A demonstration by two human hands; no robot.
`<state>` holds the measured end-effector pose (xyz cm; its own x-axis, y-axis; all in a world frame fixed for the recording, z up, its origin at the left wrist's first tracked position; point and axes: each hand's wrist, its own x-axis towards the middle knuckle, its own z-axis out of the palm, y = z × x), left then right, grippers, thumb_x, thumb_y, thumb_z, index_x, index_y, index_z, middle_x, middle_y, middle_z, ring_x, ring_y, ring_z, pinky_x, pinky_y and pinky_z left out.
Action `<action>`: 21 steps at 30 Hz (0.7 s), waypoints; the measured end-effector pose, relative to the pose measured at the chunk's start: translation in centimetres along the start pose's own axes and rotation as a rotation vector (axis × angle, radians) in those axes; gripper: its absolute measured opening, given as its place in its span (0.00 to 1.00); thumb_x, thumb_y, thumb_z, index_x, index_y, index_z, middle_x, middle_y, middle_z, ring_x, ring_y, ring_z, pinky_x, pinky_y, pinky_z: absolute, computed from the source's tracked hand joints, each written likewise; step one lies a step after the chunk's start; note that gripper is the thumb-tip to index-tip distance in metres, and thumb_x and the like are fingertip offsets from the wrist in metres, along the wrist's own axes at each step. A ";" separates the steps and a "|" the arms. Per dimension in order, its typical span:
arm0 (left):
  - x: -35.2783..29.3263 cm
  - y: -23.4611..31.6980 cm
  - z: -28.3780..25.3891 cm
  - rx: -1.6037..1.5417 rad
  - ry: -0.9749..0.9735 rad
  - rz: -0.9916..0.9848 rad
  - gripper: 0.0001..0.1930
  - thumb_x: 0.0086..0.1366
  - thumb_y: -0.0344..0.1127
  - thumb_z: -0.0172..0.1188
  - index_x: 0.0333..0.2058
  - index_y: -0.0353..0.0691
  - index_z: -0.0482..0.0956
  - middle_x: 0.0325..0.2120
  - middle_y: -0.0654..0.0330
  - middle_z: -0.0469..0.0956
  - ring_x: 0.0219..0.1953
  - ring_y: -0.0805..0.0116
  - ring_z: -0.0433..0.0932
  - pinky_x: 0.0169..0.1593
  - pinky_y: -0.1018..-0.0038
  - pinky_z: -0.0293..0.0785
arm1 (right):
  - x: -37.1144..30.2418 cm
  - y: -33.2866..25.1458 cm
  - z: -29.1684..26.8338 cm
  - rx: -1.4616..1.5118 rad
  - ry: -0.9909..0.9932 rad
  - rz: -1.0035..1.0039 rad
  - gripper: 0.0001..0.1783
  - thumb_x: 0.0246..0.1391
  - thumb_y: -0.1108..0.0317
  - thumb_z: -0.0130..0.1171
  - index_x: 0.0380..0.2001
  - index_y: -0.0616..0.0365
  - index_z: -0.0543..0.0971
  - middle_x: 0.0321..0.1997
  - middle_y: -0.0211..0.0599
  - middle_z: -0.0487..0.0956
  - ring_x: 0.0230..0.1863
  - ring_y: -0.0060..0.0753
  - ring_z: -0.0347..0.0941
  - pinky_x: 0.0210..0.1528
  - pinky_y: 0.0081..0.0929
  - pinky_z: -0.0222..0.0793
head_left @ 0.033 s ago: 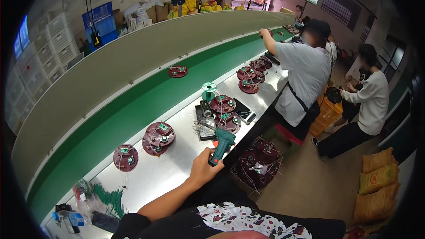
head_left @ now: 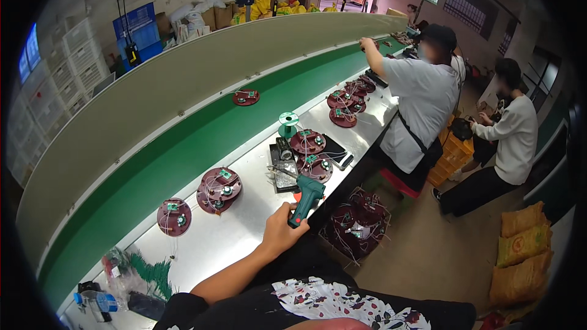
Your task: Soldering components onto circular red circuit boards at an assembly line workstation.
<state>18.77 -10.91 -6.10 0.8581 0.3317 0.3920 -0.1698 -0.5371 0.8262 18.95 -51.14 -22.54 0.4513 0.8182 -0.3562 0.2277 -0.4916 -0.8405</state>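
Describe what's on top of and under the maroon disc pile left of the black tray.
On the top disc: a green circuit board and a round component. Beneath, part of a lower disc shows; its covered middle and anything further down can't be seen.

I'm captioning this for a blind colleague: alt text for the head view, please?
A left hand holds a green soldering gun beside a metal workbench bearing round maroon plates with green circuit boards; co-workers are beyond.
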 end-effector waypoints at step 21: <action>-0.5 -0.2 0.1 -0.031 0.018 0.019 0.20 0.53 0.34 0.72 0.40 0.32 0.76 0.20 0.59 0.74 0.21 0.71 0.71 0.27 0.73 0.69 | -4.6 -2.0 8.8 0.025 0.316 -0.187 0.34 0.65 0.65 0.58 0.70 0.64 0.63 0.73 0.55 0.65 0.72 0.49 0.64 0.72 0.38 0.62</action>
<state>18.40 -11.04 -6.45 0.8458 0.3352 0.4150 -0.2014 -0.5197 0.8303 8.87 -51.29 -22.83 0.6493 0.7585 -0.0550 0.3121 -0.3317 -0.8903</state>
